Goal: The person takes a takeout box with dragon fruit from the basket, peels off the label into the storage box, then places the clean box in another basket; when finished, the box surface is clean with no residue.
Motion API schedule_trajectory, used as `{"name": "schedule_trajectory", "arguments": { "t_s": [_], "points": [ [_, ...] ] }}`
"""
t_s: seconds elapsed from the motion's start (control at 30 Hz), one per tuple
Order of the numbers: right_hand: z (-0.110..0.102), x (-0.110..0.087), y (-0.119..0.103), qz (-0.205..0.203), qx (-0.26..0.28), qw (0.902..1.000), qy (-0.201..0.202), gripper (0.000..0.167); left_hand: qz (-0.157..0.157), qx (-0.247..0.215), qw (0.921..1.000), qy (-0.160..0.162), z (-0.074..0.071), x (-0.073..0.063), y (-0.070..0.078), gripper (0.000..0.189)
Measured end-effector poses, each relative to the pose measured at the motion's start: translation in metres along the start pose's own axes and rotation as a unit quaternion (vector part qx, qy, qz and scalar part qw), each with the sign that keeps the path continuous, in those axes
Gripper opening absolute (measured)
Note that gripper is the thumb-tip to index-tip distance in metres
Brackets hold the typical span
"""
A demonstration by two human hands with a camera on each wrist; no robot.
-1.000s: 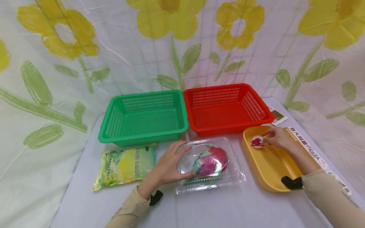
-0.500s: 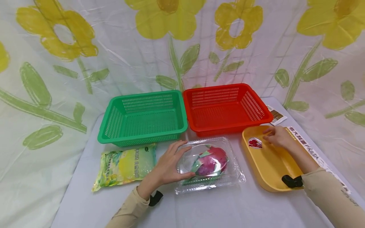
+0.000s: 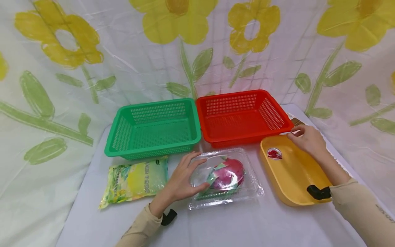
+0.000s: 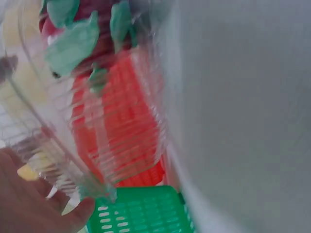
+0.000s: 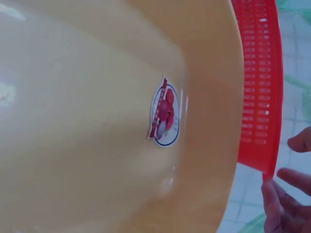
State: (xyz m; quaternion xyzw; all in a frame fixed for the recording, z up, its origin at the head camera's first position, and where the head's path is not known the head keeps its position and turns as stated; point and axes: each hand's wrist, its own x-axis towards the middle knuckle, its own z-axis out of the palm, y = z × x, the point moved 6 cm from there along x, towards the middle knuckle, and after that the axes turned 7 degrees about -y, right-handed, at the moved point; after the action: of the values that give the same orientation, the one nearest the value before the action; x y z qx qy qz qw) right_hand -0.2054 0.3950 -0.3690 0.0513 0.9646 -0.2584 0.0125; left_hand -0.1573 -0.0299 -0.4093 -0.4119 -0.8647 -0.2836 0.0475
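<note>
Presently, left hand (image 3: 183, 180): spread wide at the left edge of the clear clamshell (image 3: 250, 185), I think to steady it.
Dragon fruit (image 3: 229, 174): under the clear plastic, presumably for protection.
Right hand (image 3: 309, 141): loosely bent near the corner of the red basket (image 3: 247, 138); I see nothing held.
Fruit sticker (image 3: 274, 153): inside the yellow tray (image 3: 294, 175), perhaps for easy reach.

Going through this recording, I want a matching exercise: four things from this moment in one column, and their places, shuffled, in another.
Things
1. dragon fruit
2. round sticker
3. printed bag
4. red basket

Places
A. in front of the green basket
B. inside the clear plastic box
C. just right of the green basket
D. inside the yellow tray

Pairs: 1-B, 2-D, 3-A, 4-C
</note>
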Motion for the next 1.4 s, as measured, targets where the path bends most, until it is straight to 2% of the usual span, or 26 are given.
{"name": "schedule_trajectory", "arguments": {
  "t_s": [0.1,0.2,0.37,0.47,0.53,0.63,0.77,0.87,1.07,1.13,1.23,1.4],
  "points": [
    [-0.005,0.002,0.002,0.017,0.008,0.9996,0.022,0.054,-0.024,-0.021,0.9993,0.02,0.001,-0.002,-0.001,0.069],
    [-0.006,0.005,0.002,0.009,0.009,0.9993,0.036,0.062,-0.057,-0.046,0.9965,0.041,0.002,-0.005,-0.003,0.072],
    [-0.001,0.01,0.0,-0.027,0.001,0.9995,0.016,0.076,-0.115,-0.081,0.9874,0.072,0.0,-0.014,-0.005,0.081],
    [0.004,0.013,-0.002,-0.042,0.005,0.9991,-0.001,0.079,-0.157,-0.112,0.9787,0.07,-0.001,-0.02,-0.005,0.091],
    [0.005,0.013,-0.002,-0.047,0.004,0.9989,-0.004,0.078,-0.186,-0.143,0.9706,0.054,0.001,-0.025,-0.004,0.097],
    [0.005,0.013,-0.001,-0.049,-0.006,0.9988,-0.005,0.077,-0.222,-0.207,0.9524,0.03,0.006,-0.03,-0.003,0.103],
    [0.005,0.013,0.002,-0.036,-0.018,0.9991,-0.016,0.081,-0.248,-0.275,0.9285,0.021,0.01,-0.036,-0.002,0.105],
    [0.005,0.014,0.003,-0.028,-0.021,0.9992,-0.019,0.082,-0.269,-0.294,0.917,0.023,0.011,-0.039,-0.003,0.102],
    [0.009,0.017,0.004,-0.027,-0.015,0.9994,-0.017,0.08,-0.333,-0.324,0.8857,0.003,0.018,-0.046,-0.005,0.085],
    [0.011,0.018,0.004,-0.024,-0.013,0.9994,-0.02,0.081,-0.341,-0.335,0.8785,-0.002,0.02,-0.047,-0.004,0.078],
    [0.014,0.019,0.005,-0.017,-0.012,0.9994,-0.028,0.084,-0.341,-0.351,0.8722,0.003,0.022,-0.048,-0.004,0.074],
    [0.016,0.019,0.004,-0.017,-0.013,0.9993,-0.032,0.085,-0.347,-0.39,0.8526,0.024,0.025,-0.05,0.0,0.072]
  ]
}}
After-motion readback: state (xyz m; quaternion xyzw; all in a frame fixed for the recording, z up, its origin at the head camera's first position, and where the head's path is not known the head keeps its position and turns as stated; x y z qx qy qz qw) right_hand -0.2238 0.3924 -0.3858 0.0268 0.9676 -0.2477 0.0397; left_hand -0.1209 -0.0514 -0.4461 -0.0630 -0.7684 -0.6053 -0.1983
